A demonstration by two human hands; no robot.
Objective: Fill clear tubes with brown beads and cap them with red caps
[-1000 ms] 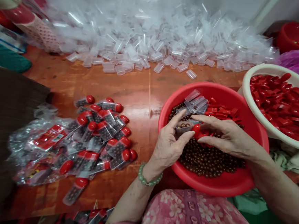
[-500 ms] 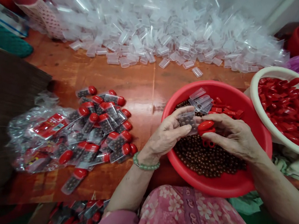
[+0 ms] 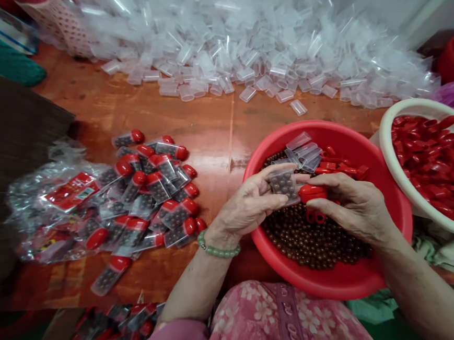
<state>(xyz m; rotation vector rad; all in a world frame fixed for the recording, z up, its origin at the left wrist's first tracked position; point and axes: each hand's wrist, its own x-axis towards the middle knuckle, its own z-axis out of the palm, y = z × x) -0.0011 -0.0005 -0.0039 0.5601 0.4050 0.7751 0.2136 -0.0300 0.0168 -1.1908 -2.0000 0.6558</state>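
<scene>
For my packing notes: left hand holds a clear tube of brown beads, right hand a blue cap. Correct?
No: the head view shows the cap in the right hand is red, not blue. The left hand does hold a clear tube of brown beads.

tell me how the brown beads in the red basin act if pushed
The brown beads look round and smooth, so they probably roll easily. Lying loose, they would likely shift together, but the wall of the red basin should stop most.
</scene>
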